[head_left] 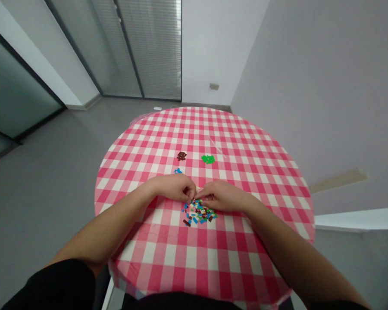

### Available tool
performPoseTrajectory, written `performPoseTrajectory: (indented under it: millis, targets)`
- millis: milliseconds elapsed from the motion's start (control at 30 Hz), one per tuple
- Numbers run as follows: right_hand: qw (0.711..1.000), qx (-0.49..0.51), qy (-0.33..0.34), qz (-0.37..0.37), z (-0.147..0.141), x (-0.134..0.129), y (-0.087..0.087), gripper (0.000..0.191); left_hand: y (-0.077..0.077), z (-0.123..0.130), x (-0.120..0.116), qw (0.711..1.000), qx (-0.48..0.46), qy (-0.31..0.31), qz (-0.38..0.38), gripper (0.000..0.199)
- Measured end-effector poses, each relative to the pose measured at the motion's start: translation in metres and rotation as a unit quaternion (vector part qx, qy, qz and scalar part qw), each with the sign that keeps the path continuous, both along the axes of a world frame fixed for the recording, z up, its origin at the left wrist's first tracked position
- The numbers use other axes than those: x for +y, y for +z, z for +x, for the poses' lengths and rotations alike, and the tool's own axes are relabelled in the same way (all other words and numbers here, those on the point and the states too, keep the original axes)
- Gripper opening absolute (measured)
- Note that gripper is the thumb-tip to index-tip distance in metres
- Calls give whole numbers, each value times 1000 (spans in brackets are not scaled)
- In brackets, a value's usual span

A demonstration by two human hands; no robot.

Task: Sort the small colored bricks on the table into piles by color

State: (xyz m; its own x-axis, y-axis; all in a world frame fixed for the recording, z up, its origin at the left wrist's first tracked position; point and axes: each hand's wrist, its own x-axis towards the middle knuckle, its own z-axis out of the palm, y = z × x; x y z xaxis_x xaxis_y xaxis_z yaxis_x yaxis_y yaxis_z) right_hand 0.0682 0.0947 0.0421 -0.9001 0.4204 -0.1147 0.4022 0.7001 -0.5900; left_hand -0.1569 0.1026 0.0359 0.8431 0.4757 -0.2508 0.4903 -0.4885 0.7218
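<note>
A mixed pile of small toy building bricks (198,213) in blue, brown, green and cream lies near the middle of the table. My left hand (177,188) is over the pile's far left edge, its fingers curled in a pinch. Whatever the fingertips hold is too small to make out. From the other side, my right hand (221,196) reaches in with index finger stretched towards the left fingertips and thumb apart, touching the pile. Just beyond my left hand is a little group of blue bricks (178,171). A few cream pieces (197,188) show partly between the hands.
Farther back lie a brown brick heap (181,156) and a green brick heap (208,159). A red-and-white checked cloth (226,249) covers the round table. Glass partitions (142,51) stand behind on the left; a plain wall (326,86) runs along the right.
</note>
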Motion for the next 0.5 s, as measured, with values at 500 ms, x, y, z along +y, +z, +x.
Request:
performPoseTrajectory:
  millis: [500]
  targets:
    - [999,-12,-40,25,3,2,-4,29,0,0,0,1000,0,4,-2,13]
